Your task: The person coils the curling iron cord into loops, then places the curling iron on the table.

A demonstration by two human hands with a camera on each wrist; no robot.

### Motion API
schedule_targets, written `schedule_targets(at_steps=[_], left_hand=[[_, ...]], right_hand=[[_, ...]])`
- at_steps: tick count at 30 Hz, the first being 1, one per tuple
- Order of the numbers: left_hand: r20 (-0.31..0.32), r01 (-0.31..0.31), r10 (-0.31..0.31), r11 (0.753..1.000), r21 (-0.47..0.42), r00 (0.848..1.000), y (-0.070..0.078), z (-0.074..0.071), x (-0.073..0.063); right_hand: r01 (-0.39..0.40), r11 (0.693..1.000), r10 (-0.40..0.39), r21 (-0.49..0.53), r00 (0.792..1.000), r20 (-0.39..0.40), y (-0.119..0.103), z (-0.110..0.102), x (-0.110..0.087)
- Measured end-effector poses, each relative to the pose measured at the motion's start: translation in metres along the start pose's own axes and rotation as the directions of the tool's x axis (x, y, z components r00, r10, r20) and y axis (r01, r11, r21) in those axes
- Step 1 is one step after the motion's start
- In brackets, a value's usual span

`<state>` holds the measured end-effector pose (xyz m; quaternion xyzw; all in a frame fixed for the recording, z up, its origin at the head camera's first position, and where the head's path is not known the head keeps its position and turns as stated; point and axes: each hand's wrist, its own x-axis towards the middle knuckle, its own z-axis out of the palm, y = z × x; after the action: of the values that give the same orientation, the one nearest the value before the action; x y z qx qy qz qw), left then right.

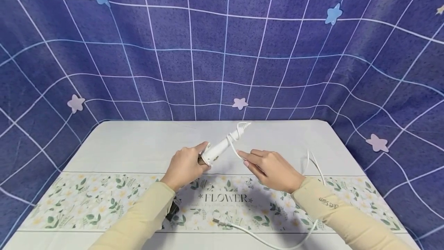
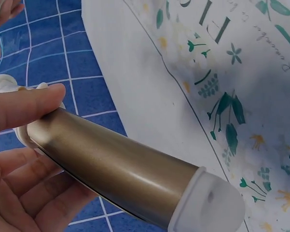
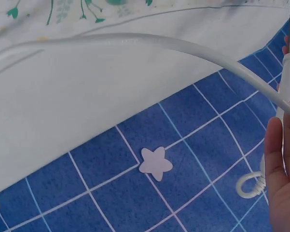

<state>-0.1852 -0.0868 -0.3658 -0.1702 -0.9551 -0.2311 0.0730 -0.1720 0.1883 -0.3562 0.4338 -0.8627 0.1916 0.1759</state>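
A curling iron with a white handle [image 1: 219, 149] and a gold barrel [image 2: 120, 166] is held up over the table, its cord end tilted away to the right. My left hand [image 1: 186, 166] grips it where barrel meets handle, thumb on top and fingers beneath. The barrel's white end cap [image 2: 210, 205] shows in the left wrist view. Its white cord [image 3: 135, 41] loops round the far part of the handle. My right hand [image 1: 272, 168] pinches the cord beside the handle, and the rest trails behind that wrist.
The cord's plug [image 1: 222, 222] lies on the floral band of the white tablecloth [image 1: 138, 142], near the front. A dark object [image 1: 172, 209] shows beside the left sleeve. Behind the table hangs a blue gridded curtain [image 1: 208, 65] with stars.
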Motion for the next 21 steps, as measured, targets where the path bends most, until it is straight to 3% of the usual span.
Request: schedule_targets(at_steps=[6,13,21], left_hand=[[0.002,0.008,-0.008,0.998,-0.064,1.0,0.004,-0.001,0.002],[-0.01,0.016,-0.017,0.993,-0.114,1.0,0.005,-0.002,0.003],[-0.013,0.021,-0.023,0.993,-0.12,1.0,0.002,-0.005,0.001]], right_hand=[[-0.106,0.987,0.101,0.117,0.994,0.052,0.002,0.001,-0.006],[-0.205,0.948,0.176,0.244,0.975,0.133,0.01,0.003,-0.014],[-0.25,0.937,0.215,0.246,0.963,0.162,0.025,0.004,-0.02]])
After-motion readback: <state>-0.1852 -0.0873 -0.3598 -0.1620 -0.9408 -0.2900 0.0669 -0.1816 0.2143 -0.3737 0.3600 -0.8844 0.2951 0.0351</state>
